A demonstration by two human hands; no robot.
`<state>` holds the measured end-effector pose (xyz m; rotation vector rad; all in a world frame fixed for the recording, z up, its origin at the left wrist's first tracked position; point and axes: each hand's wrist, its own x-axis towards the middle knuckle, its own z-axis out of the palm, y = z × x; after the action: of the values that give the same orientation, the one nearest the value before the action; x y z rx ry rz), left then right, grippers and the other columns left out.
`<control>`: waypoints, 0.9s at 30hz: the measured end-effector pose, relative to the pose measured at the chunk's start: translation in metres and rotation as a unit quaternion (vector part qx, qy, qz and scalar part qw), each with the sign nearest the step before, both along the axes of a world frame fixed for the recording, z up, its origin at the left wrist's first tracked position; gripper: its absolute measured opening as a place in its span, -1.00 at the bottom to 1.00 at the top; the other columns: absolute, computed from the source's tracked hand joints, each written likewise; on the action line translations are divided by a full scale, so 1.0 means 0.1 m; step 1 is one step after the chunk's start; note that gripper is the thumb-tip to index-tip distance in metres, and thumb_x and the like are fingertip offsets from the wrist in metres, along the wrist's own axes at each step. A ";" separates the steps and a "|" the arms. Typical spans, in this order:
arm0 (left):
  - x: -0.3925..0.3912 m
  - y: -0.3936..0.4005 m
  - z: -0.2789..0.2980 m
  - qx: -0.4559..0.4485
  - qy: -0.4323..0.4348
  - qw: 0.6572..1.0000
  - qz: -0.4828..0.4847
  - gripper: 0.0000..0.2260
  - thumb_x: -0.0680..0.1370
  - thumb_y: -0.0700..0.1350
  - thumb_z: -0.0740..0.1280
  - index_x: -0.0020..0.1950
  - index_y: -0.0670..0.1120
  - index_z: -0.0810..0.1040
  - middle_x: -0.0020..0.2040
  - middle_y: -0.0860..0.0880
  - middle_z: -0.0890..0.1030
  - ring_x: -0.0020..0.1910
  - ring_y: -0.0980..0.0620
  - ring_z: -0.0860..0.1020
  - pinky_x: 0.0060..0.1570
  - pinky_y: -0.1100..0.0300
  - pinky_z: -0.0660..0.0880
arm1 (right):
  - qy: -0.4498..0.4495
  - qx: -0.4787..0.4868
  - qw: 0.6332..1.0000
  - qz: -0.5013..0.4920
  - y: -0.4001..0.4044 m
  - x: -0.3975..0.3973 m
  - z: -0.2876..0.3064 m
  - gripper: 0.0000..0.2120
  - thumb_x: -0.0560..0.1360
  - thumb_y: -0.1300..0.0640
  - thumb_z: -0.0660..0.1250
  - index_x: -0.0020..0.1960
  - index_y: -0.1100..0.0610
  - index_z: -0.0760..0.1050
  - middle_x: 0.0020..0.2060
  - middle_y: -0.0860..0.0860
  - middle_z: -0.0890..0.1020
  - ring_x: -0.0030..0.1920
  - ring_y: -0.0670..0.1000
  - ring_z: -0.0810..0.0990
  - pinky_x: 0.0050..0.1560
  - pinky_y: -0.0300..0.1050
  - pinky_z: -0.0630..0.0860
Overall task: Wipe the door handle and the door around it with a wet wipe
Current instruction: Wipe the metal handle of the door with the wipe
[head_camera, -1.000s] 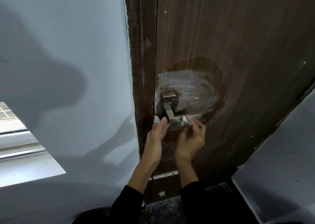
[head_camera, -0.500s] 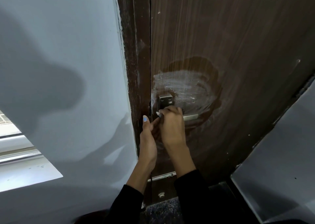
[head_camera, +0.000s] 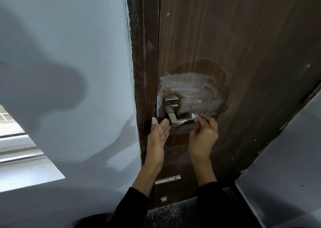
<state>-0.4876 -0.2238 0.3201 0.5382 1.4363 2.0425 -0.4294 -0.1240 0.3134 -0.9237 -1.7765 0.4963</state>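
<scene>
A square metal door handle (head_camera: 175, 116) sticks out of the dark brown door (head_camera: 243, 45). Above and right of it the door carries a whitish, wet smear (head_camera: 189, 90). My right hand (head_camera: 203, 137) pinches a small white wet wipe (head_camera: 194, 118) against the right end of the lever. My left hand (head_camera: 159, 137) is held flat, fingers together and palm turned right, touching the handle's left side near the door's edge. Most of the wipe is hidden by my fingers.
A brown door frame (head_camera: 144, 63) runs down the left of the door, and a grey wall (head_camera: 69, 71) lies beyond it. A window sill (head_camera: 26, 172) sits at lower left. A small metal bolt (head_camera: 167, 179) is low on the door. Another grey wall (head_camera: 286, 175) stands at lower right.
My right hand has slid with the wipe from the handle's base back out to the lever's right end. My left hand stays beside the handle.
</scene>
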 end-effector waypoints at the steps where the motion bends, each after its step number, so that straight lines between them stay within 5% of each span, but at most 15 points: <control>1: 0.01 0.01 0.00 0.000 0.000 1.000 0.006 -0.22 0.39 0.31 -0.09 0.44 -0.15 0.32 0.41 -0.05 0.41 0.31 0.14 0.42 0.31 0.28 0.28 | -0.009 0.009 1.000 0.014 -0.07 -0.06 -0.02 -0.69 0.41 0.46 0.29 0.13 0.30 0.54 0.08 0.23 0.53 0.07 0.12 0.50 0.11 -0.13 0.48; 4: 0.04 0.04 0.00 0.004 -0.016 1.000 0.026 -0.24 0.38 0.33 -0.05 0.40 -0.10 0.39 0.39 -0.04 0.45 0.33 0.14 0.40 0.37 0.20 0.24 | -0.056 0.075 0.990 0.102 -0.35 -0.17 -0.18 -0.61 0.36 0.44 0.39 0.17 0.25 0.54 0.08 0.19 0.54 0.08 0.07 0.47 0.11 -0.28 0.42; 7: 0.03 0.04 -0.01 -0.001 -0.020 0.999 0.033 -0.27 0.43 0.32 -0.07 0.39 -0.12 0.40 0.38 -0.05 0.46 0.32 0.12 0.43 0.38 0.20 0.25 | -0.048 0.094 0.986 0.128 -0.35 -0.11 -0.25 -0.61 0.33 0.45 0.41 0.13 0.24 0.56 0.04 0.13 0.59 0.05 0.05 0.49 0.03 -0.20 0.50; 12: 0.03 0.04 -0.03 -0.005 -0.009 1.000 0.025 -0.27 0.45 0.28 -0.09 0.42 -0.16 0.35 0.40 -0.08 0.44 0.31 0.08 0.45 0.33 0.24 0.29 | 0.123 -0.025 0.992 -0.011 -0.01 0.04 -0.14 -0.78 0.39 0.44 0.36 -0.02 0.24 0.63 -0.08 0.14 0.63 -0.05 0.08 0.57 -0.01 -0.44 0.42; 14: 0.05 0.05 -0.03 -0.003 -0.013 0.999 0.032 -0.25 0.42 0.29 -0.07 0.42 -0.16 0.35 0.40 -0.08 0.44 0.29 0.11 0.45 0.31 0.26 0.29 | 0.176 -0.058 0.983 0.012 -0.06 -0.03 -0.11 -0.82 0.42 0.39 0.37 -0.01 0.24 0.62 -0.07 0.10 0.60 -0.08 0.03 0.60 -0.04 -0.35 0.52; 19: 0.10 0.10 -0.02 -0.004 -0.008 0.998 0.056 -0.23 0.39 0.32 -0.04 0.42 -0.14 0.36 0.40 -0.06 0.44 0.27 0.14 0.44 0.34 0.24 0.26 | 0.105 0.002 0.988 0.112 -0.23 -0.10 -0.20 -0.73 0.36 0.44 0.39 0.01 0.21 0.62 -0.04 0.04 0.58 -0.06 -0.12 0.56 0.04 -0.39 0.49; 23: 0.15 0.13 -0.01 -0.017 0.004 0.997 0.079 -0.34 0.52 0.24 -0.08 0.42 -0.16 0.35 0.40 -0.07 0.43 0.35 0.06 0.42 0.35 0.23 0.25 | 0.164 -0.082 0.983 0.012 0.06 0.02 -0.15 -0.74 0.43 0.42 0.33 0.08 0.25 0.58 0.09 0.05 0.47 0.06 0.01 0.52 0.09 -0.13 0.55; 27: 0.19 0.18 -0.02 -0.021 0.007 0.993 0.113 -0.44 0.62 0.14 -0.11 0.42 -0.18 0.36 0.39 -0.09 0.44 0.36 0.05 0.41 0.35 0.24 0.26 | 0.090 -0.058 0.994 0.036 -0.09 -0.07 -0.18 -0.66 0.46 0.37 0.30 0.22 0.20 0.50 0.23 0.09 0.43 0.21 -0.02 0.43 0.24 -0.35 0.35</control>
<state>-0.4682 -0.2057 0.3184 0.3874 1.6075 2.1802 -0.4364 -0.1335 0.2956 -0.8681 -1.6345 0.7141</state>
